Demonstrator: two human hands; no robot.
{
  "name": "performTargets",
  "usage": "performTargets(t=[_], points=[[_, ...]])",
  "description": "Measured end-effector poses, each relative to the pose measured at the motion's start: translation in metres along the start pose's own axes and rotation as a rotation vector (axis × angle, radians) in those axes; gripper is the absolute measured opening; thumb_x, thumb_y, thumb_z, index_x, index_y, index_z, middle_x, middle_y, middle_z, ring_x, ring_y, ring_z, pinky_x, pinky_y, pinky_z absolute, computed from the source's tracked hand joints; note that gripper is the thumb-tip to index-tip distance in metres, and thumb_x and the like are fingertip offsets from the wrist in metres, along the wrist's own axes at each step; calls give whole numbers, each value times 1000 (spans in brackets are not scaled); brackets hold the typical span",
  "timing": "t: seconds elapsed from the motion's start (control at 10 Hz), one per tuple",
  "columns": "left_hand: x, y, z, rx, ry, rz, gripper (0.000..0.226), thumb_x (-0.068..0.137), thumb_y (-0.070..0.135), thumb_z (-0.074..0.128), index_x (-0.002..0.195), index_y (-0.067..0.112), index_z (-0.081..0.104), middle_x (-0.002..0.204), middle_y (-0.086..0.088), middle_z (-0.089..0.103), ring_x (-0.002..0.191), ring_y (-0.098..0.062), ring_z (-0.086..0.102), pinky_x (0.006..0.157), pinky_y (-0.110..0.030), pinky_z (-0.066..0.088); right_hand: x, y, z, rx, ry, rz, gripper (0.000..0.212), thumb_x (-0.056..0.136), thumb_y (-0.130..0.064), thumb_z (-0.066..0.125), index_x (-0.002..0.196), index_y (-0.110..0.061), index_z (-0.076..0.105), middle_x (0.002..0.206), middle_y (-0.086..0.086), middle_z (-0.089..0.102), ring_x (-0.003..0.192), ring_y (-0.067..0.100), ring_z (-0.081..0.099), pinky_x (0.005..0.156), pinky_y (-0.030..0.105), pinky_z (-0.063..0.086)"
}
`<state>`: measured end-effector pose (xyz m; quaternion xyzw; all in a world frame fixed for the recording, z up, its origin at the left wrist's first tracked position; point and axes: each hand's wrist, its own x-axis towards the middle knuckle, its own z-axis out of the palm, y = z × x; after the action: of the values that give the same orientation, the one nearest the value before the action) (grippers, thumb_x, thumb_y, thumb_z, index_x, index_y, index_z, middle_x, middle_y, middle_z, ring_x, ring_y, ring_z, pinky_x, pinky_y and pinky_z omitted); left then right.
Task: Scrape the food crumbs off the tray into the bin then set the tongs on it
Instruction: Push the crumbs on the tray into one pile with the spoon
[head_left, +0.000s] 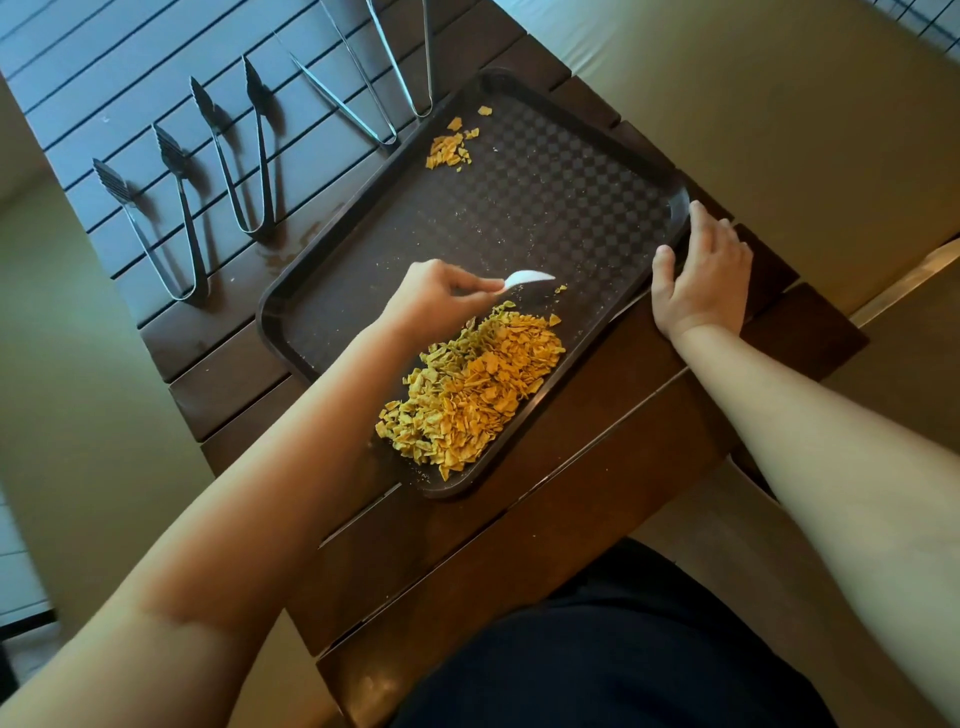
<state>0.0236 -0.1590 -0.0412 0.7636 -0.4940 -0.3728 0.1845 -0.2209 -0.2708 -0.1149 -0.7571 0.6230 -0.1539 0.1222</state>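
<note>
Tray (519, 208): dark brown, checkered floor, lying diagonally on a dark slatted table (597, 467); long axis runs lower left to upper right of the frame.
Main crumb pile (467, 395): yellow-orange flakes, heaped at the tray's lower corner, centre of frame.
Small crumb patch (451, 148): upper centre, near the tray's far rim, well apart from the main pile.
Left hand (434, 299): fingers closed around the handle of a white plastic spoon (527, 279); bowl points right, just above the main pile.
Right hand (701, 275): fingers spread, resting flat on the tray's right rim, thumb on the inner edge; steadying it, not gripping.
Key relation: the small patch lies up-frame of the spoon, along the tray's short direction; left hand is nearer. Judgement: sweeping it down to the pile comes next.
Tongs: four pairs; dark-tipped (156, 228) and (244, 150) upper left, slim steel (358, 104) and (410, 57) top centre, all off the tray.
Bin: not in view.
Writing/brands: none legible.
</note>
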Motion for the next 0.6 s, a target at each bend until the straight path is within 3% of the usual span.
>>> performTargets(t=[0.1, 0.3, 0.4, 0.5, 0.6], points=[[12, 7, 13, 96, 66, 78, 23, 87, 31, 62, 109, 27, 69, 91, 2, 58, 75, -7, 51, 65, -27, 45, 0, 0, -1, 4, -3, 1, 57, 97, -41, 31, 147, -14, 29, 150, 12, 35, 142, 29, 26, 117, 46, 19], [-3, -3, 4, 216, -105, 90, 19, 84, 33, 66, 102, 29, 71, 85, 12, 57, 72, -2, 48, 64, -23, 40, -1, 1, 1, 9, 1, -1, 57, 97, -42, 31, 147, -15, 29, 150, 11, 36, 141, 29, 27, 117, 47, 20], [-6, -9, -2, 134, -70, 70, 19, 83, 32, 67, 102, 29, 71, 85, 11, 58, 69, -2, 48, 60, -21, 38, 0, 1, 0, 8, -1, 0, 57, 97, -42, 30, 147, -15, 29, 150, 11, 36, 141, 29, 27, 117, 46, 20], [3, -15, -3, 18, 161, -29, 22, 87, 28, 62, 108, 27, 69, 91, 5, 59, 70, -4, 48, 57, -17, 38, -1, 1, 0, 5, 1, 1, 57, 97, -42, 31, 147, -15, 29, 150, 11, 35, 142, 29, 27, 117, 46, 19], [3, -17, -1, 33, 150, -68, 24, 88, 26, 61, 111, 25, 68, 94, 3, 59, 68, -4, 48, 56, -16, 38, -2, 1, 0, 3, -2, 2, 56, 98, -42, 31, 147, -15, 28, 151, 11, 35, 142, 29, 26, 117, 45, 18]])
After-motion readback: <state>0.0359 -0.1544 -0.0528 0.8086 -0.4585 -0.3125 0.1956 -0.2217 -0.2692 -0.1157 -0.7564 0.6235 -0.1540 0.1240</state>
